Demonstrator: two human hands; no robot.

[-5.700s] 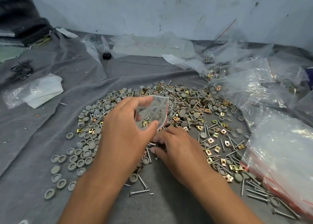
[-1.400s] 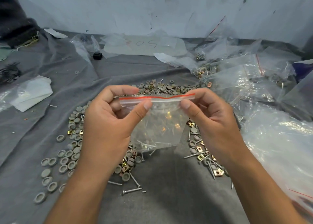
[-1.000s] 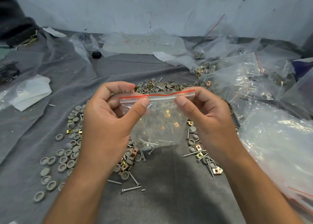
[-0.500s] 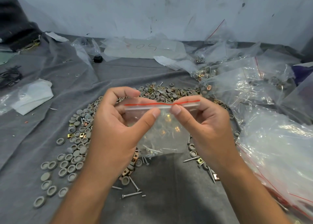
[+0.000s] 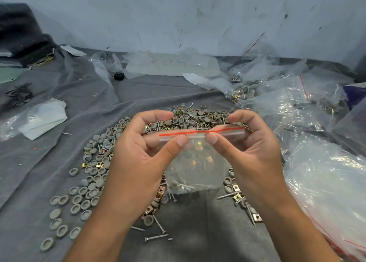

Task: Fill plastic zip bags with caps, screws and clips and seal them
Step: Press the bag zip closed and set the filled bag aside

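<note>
Zip bag (image 5: 195,162) is held up between both hands above the counter (image 5: 208,222), its red-lined top strip (image 5: 202,132) level and its clear body hanging below the grip with a few screws and clips lying at the bottom. Left of the grip, grey caps (image 5: 83,200) are spread in loose rows on the grey cloth, with gold clips (image 5: 93,164) mixed among them nearer the hands. Further left lies a flat bag with white sheets (image 5: 42,118) inside. Left hand (image 5: 136,162) pinches the left part of the strip, thumb in front and curled fingers behind. Beyond the grip a dense heap of caps, screws and clips (image 5: 190,119) lies on the cloth. Below the grip, loose screws (image 5: 156,237) lie near the left wrist. Right hand (image 5: 251,159) pinches the right part of the strip in the same way, its thumb tip just beside the left thumb tip near the strip's middle. Whether the strip is fully pressed closed cannot be told. Right of the grip, a large pile of clear bags (image 5: 326,182) lies on the counter, some beyond it holding hardware.
</note>
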